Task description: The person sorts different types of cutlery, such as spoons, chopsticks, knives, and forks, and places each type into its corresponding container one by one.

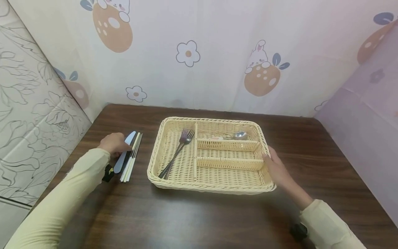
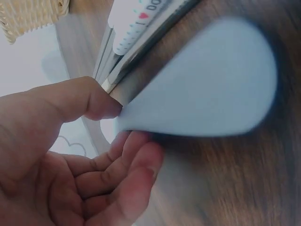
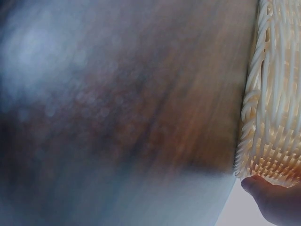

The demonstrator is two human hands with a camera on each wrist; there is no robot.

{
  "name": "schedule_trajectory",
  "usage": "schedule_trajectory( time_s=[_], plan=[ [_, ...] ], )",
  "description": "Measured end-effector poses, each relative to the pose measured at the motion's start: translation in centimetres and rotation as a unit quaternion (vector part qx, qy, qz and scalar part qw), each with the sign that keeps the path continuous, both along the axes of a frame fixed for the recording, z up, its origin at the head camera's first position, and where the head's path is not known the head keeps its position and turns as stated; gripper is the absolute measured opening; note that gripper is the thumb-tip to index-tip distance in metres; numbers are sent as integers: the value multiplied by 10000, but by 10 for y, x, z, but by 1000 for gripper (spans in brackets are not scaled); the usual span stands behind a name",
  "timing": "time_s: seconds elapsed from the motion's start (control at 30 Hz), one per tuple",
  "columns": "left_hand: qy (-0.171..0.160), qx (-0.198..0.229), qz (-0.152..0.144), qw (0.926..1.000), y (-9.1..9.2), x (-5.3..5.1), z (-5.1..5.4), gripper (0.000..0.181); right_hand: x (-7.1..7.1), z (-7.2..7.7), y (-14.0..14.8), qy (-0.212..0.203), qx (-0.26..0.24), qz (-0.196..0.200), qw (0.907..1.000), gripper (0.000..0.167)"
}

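My left hand (image 1: 114, 143) is at the left of the table and pinches a silvery table knife (image 1: 119, 165) between thumb and fingers. One broad, rounded end of the knife (image 2: 221, 84) fills much of the left wrist view. Several chopsticks (image 1: 132, 160) with white printed ends lie just right of it. My right hand (image 1: 277, 169) grips the right rim of a cream woven cutlery basket (image 1: 211, 187), its thumb (image 3: 258, 186) over the edge. Two crossed forks (image 1: 177, 154) lie in the basket's left compartment. A spoon (image 1: 240, 135) lies in the back right compartment.
The dark wooden table (image 1: 186, 218) meets a patterned curtain (image 1: 214, 79) at the back. More cloth hangs at the left and right sides. Two thin dividers (image 1: 230, 162) split the right part of the basket.
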State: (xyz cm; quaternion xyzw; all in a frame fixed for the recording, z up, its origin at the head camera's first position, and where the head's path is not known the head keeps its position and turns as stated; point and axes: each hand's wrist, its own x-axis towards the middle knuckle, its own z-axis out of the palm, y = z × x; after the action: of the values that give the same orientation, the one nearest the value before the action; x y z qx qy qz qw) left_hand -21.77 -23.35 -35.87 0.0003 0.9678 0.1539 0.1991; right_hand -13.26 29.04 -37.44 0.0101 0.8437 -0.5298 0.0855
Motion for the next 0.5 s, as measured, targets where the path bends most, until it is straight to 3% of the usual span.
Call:
schedule_trajectory(
  time_s=[0.23, 0.5],
  plan=[
    [-54, 408, 60, 9991, -2, -5, -5, 22, 0, 2, -1, 75, 50, 10, 10000, 58],
    [-65, 400, -39, 9992, -1, -10, -9, 26, 0, 1, -2, 68, -25, 27, 10000, 58]
  ],
)
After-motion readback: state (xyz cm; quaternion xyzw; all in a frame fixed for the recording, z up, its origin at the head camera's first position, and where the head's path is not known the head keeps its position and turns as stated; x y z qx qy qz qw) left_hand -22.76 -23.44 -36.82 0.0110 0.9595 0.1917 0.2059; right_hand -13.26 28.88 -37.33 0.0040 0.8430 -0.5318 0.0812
